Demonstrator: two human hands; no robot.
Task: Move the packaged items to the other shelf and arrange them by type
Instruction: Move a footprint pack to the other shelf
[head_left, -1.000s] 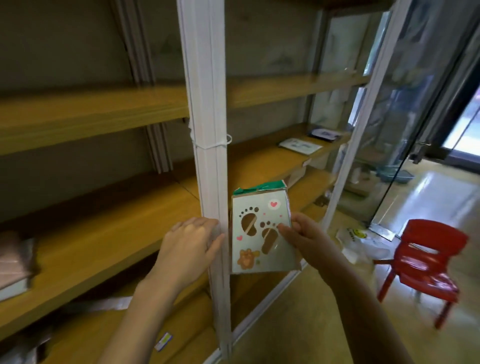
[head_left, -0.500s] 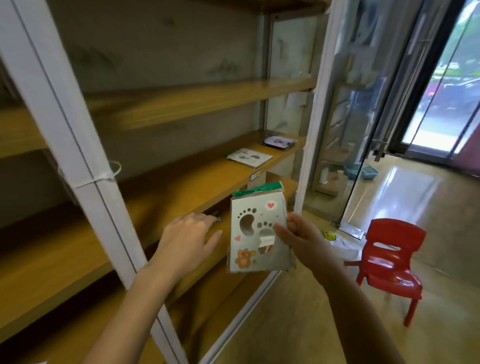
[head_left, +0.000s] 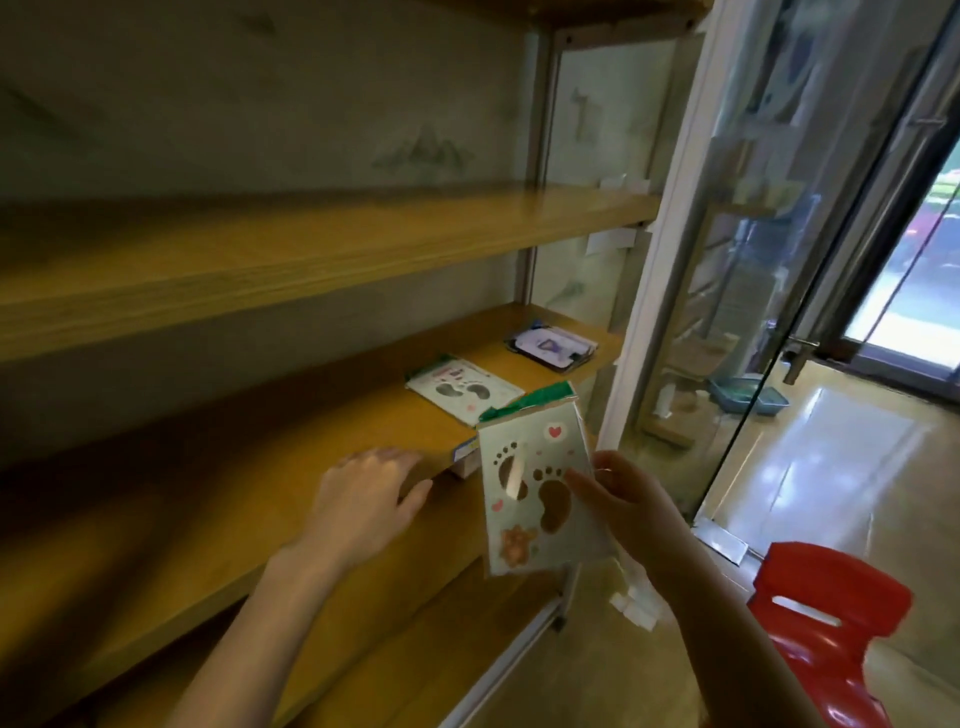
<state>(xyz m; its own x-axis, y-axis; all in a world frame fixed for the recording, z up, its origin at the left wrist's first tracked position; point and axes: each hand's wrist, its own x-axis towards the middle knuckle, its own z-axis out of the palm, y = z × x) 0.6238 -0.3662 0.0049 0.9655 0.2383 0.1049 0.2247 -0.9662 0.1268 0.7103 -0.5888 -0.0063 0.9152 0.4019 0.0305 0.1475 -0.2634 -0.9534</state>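
Observation:
My right hand (head_left: 628, 499) grips a flat footprint packet (head_left: 535, 483) with a green top strip, held upright in front of the wooden shelf (head_left: 249, 499). My left hand (head_left: 371, 493) rests flat on the shelf's front edge, fingers spread and holding nothing. On the same shelf farther right lies a matching footprint packet (head_left: 462, 389), and past it a dark purple packet (head_left: 550, 351) near the shelf end.
Another wooden shelf (head_left: 311, 244) runs above. A white upright post (head_left: 654, 270) ends the rack at the right, with glass doors (head_left: 831, 260) behind it. A red plastic chair (head_left: 826, 623) stands on the glossy floor at the lower right.
The view has swung right along the rack; the white post that stood at the left is gone from sight. My hands and the held packet are now closer to the two packets lying on the shelf.

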